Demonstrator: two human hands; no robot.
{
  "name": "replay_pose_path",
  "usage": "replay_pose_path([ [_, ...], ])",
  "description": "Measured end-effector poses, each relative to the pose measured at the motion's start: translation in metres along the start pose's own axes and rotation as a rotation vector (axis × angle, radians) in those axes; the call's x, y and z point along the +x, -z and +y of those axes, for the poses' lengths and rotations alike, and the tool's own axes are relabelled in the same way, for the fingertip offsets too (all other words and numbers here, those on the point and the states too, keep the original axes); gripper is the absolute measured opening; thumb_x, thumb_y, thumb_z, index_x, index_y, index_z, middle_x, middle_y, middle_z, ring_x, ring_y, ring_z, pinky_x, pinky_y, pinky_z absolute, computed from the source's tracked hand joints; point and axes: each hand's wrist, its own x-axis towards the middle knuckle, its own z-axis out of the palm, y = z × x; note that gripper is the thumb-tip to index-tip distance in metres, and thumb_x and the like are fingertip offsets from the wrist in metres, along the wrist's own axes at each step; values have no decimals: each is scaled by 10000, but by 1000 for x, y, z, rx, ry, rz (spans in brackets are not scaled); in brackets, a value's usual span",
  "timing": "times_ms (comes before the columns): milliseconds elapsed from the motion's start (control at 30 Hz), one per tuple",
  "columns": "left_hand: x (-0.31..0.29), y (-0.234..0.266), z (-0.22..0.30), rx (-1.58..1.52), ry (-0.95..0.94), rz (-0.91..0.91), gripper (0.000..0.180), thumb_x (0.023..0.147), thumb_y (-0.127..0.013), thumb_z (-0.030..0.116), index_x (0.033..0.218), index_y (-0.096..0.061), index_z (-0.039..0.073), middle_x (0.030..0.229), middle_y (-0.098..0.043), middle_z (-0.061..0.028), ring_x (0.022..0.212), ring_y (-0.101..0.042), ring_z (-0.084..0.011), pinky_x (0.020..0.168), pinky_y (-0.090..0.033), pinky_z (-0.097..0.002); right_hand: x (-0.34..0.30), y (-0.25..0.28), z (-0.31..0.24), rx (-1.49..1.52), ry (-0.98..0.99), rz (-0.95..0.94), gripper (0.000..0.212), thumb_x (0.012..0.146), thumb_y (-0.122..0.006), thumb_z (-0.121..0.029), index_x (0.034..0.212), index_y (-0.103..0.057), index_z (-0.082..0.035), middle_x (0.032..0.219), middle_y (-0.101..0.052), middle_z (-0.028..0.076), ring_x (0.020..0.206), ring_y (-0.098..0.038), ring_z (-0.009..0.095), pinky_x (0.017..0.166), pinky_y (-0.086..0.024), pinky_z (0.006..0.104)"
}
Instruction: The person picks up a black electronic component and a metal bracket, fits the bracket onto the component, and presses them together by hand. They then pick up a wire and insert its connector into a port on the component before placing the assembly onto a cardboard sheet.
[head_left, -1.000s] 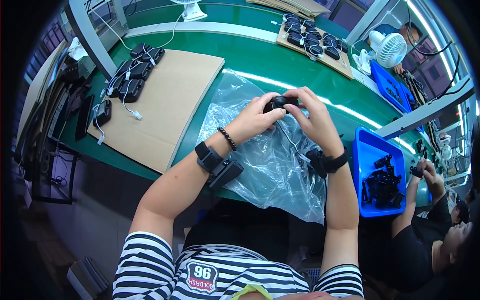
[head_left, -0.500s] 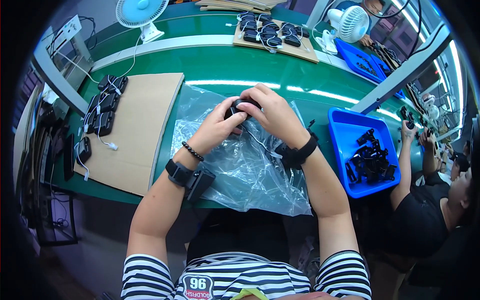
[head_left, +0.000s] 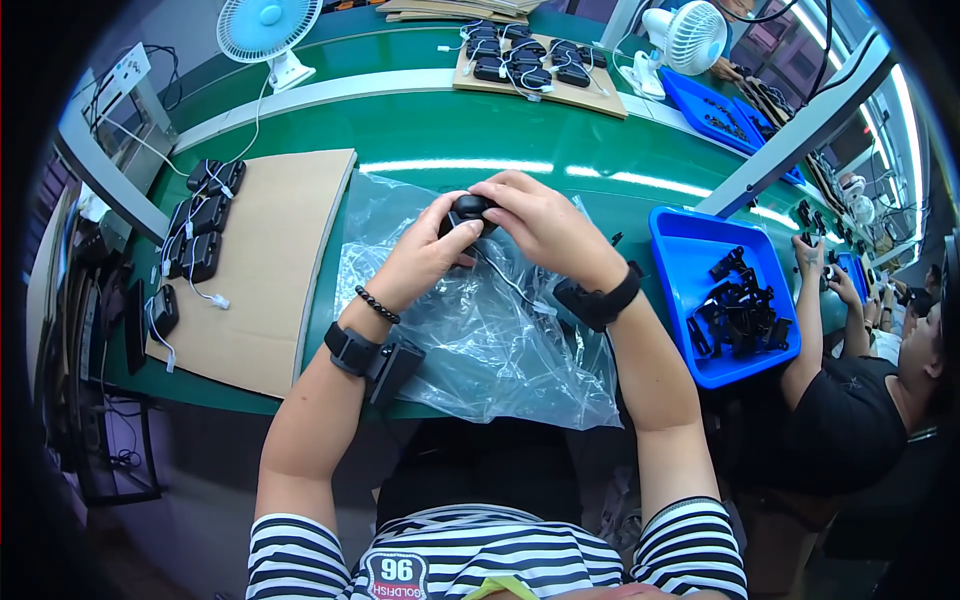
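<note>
A small black rounded device [head_left: 469, 209] is held between both hands above a crumpled clear plastic bag [head_left: 490, 330] on the green bench. My left hand [head_left: 425, 255] grips it from the left and below, thumb on top. My right hand [head_left: 545, 225] closes over its right side. A thin wire trails from the device down across the bag. Both wrists wear black straps, and the left also has a bead bracelet.
A cardboard sheet [head_left: 270, 260] on the left carries several black wired devices [head_left: 200, 230]. A blue bin [head_left: 720, 300] of black parts stands at the right. Another cardboard tray [head_left: 535, 65] and two fans [head_left: 262, 30] stand at the back. A co-worker's hands [head_left: 820, 270] work at the far right.
The view has shifted, so the bench sits lower and further left in frame. Both hands stay closed on the black device over the bag, fingers shifting slightly around it.
</note>
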Motion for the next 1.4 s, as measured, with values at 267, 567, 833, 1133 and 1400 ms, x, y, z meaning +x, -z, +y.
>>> replay_pose_path([
  [267, 1, -1, -1, -10, -1, 9, 438, 1018, -605, 251, 1402, -491, 73, 1240, -548, -66, 1059, -580, -126, 813, -583, -291, 0, 5, 4, 18, 23, 4, 252, 960, -640, -146, 1190, -655, -46, 1100, -650, 139, 942, -669, 333, 794, -549, 382],
  [567, 1, -3, 4, 32, 22, 4, 437, 1039, -578, 251, 1428, -465, 87, 1266, -554, -61, 1109, -584, -133, 857, -576, -306, 2, 7, 3, -16, -19, -42, 251, 969, -635, -162, 1193, -661, -50, 1134, -662, 139, 1008, -667, 324, 823, -546, 374],
  [833, -1, -3, 2, 106, 22, 19, 440, 1049, -565, 255, 1443, -451, 95, 1270, -545, -61, 1131, -577, -134, 888, -571, -315, 6, 4, -6, -102, -63, -56, 258, 957, -654, -158, 1190, -662, -48, 1130, -664, 138, 997, -667, 329, 812, -542, 380],
  [1133, 1, 2, -5, 145, 16, 19, 458, 1037, -586, 272, 1439, -458, 92, 1263, -523, -66, 1121, -565, -136, 872, -579, -311, 8, 2, -7, -145, -89, -54, 250, 950, -665, -128, 1184, -667, -40, 1149, -661, 129, 979, -675, 287, 773, -556, 343],
  [1400, 1, 0, -9, 149, -4, 45, 480, 1033, -594, 271, 1449, -445, 84, 1250, -524, -72, 1104, -568, -138, 877, -577, -304, 5, 6, -4, -56, -121, -70, 261, 958, -663, -130, 1202, -666, -40, 1155, -666, 98, 1015, -664, 245, 775, -565, 320],
])
